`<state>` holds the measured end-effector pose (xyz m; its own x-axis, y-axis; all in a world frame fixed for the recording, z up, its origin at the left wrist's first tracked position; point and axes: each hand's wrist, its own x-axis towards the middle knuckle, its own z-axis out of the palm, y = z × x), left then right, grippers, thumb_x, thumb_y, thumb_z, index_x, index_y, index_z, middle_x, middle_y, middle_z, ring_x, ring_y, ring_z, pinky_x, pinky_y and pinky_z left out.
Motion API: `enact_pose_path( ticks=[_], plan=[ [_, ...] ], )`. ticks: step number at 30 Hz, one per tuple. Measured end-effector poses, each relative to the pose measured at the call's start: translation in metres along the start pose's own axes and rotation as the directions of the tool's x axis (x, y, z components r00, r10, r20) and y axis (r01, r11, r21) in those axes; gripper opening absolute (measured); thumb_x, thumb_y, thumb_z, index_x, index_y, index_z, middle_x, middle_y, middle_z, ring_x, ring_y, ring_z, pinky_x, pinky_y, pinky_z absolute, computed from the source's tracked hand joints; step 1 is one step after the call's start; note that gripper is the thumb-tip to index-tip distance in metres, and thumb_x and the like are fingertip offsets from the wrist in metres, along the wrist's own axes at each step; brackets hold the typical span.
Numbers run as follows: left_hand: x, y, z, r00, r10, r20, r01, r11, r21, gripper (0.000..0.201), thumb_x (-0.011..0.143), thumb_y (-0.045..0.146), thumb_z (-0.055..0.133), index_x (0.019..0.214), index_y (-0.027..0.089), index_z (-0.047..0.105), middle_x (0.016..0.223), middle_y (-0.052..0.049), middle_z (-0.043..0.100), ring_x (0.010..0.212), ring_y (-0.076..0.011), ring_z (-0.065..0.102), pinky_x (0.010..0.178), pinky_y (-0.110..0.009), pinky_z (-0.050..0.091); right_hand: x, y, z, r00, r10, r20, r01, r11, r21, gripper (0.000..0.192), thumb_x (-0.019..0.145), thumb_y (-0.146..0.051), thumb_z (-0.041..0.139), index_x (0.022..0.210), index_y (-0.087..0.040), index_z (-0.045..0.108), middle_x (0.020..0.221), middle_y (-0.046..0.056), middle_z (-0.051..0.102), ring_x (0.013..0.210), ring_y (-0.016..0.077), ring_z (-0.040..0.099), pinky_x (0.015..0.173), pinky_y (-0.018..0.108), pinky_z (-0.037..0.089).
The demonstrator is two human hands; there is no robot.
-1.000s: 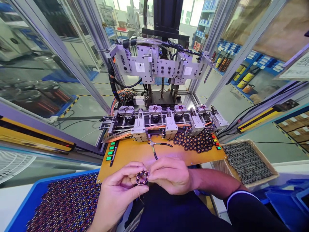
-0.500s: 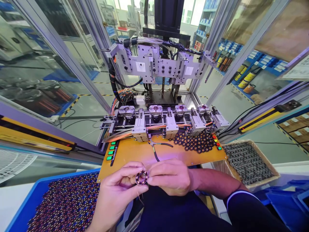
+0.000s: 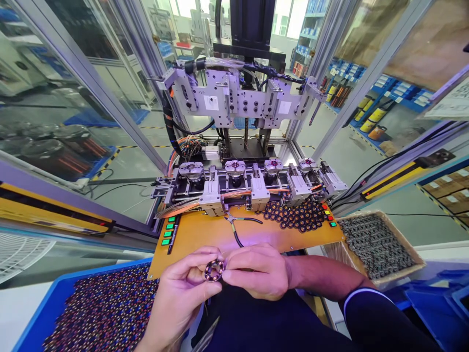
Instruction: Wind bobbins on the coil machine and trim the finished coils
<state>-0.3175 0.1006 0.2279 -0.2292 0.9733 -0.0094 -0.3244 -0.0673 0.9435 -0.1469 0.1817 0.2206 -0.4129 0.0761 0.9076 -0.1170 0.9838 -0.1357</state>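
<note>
Your left hand (image 3: 181,288) and right hand (image 3: 258,271) meet just in front of you, at the near edge of the orange work plate (image 3: 205,232). Between them sits a small wound ring (image 3: 214,270) — your left thumb and fingers are closed around its left side, and your right fingertips are pinched on its right edge, so both hands are clamped on the one part.

From the ring, the pliers (image 3: 237,225) lie on the plate at about 12 o'clock, near but apart from your hands. A loose heap of dark rings (image 3: 296,215) rests on the plate at about 2 o'clock, just before the row of four fixtures (image 3: 252,178). Small green buttons (image 3: 167,232) sit at about 10 o'clock on the plate's left edge.

The blue bin (image 3: 44,313) packed with wound parts is at about 8 o'clock, beside your left forearm. The cardboard box (image 3: 377,244) of dark parts sits at about 3 o'clock — well apart from your right hand.
</note>
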Motion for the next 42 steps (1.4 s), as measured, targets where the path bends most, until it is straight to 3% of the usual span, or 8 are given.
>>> enact_pose_path(
  ticks=[7, 17, 21, 29, 42],
  plan=[
    [0.001, 0.006, 0.005, 0.999, 0.017, 0.037, -0.017, 1.0, -0.003, 0.034, 0.05, 0.022, 0.094, 0.081, 0.026, 0.082, 0.083, -0.009, 0.077, 0.077, -0.0198, 0.074, 0.067, -0.024, 0.059, -0.006, 0.005, -0.006, 0.977, -0.087, 0.192, 0.105, 0.991, -0.083, 0.013, 0.09, -0.017, 0.063, 0.095, -0.008, 0.07, 0.092, 0.012, 0.071, 0.099, 0.0181, 0.071, 0.082, 0.025, 0.062],
    [0.002, 0.003, 0.004, 0.997, 0.031, 0.068, -0.032, 0.999, 0.016, 0.032, 0.052, 0.027, 0.094, 0.082, 0.027, 0.082, 0.083, -0.008, 0.076, 0.077, -0.0187, 0.072, 0.066, -0.023, 0.058, 0.015, 0.004, -0.008, 0.987, -0.159, -0.032, 0.153, 0.977, -0.147, 0.018, 0.092, -0.013, 0.059, 0.079, -0.008, 0.072, 0.078, 0.006, 0.071, 0.079, 0.0145, 0.072, 0.073, 0.021, 0.062],
    [0.002, 0.003, 0.003, 0.997, 0.039, 0.069, -0.041, 0.998, 0.042, 0.032, 0.05, 0.027, 0.094, 0.08, 0.028, 0.082, 0.081, -0.009, 0.076, 0.076, -0.0199, 0.072, 0.063, -0.024, 0.057, 0.018, 0.004, -0.009, 0.985, -0.173, -0.025, 0.166, 0.972, -0.167, 0.025, 0.095, -0.014, 0.055, 0.078, -0.009, 0.072, 0.075, 0.005, 0.072, 0.076, 0.0133, 0.072, 0.071, 0.02, 0.062],
    [0.001, 0.002, -0.001, 0.982, 0.119, 0.149, -0.133, 0.988, 0.085, 0.031, 0.058, 0.03, 0.092, 0.088, 0.029, 0.082, 0.083, -0.008, 0.077, 0.079, -0.0183, 0.073, 0.069, -0.023, 0.059, 0.02, 0.005, -0.012, 0.981, -0.181, -0.075, 0.171, 0.978, -0.123, 0.015, 0.09, -0.013, 0.062, 0.083, -0.005, 0.072, 0.076, 0.007, 0.071, 0.076, 0.0163, 0.072, 0.071, 0.023, 0.062],
    [-0.001, 0.005, -0.009, 0.94, 0.223, 0.258, -0.279, 0.938, 0.205, 0.032, 0.067, 0.028, 0.087, 0.098, 0.032, 0.08, 0.09, -0.002, 0.076, 0.076, -0.0134, 0.073, 0.066, -0.017, 0.059, 0.019, 0.008, -0.01, 0.957, -0.288, -0.032, 0.277, 0.941, -0.194, 0.016, 0.087, -0.016, 0.068, 0.074, -0.008, 0.073, 0.069, 0.005, 0.07, 0.068, 0.0159, 0.071, 0.067, 0.024, 0.062]
  ],
)
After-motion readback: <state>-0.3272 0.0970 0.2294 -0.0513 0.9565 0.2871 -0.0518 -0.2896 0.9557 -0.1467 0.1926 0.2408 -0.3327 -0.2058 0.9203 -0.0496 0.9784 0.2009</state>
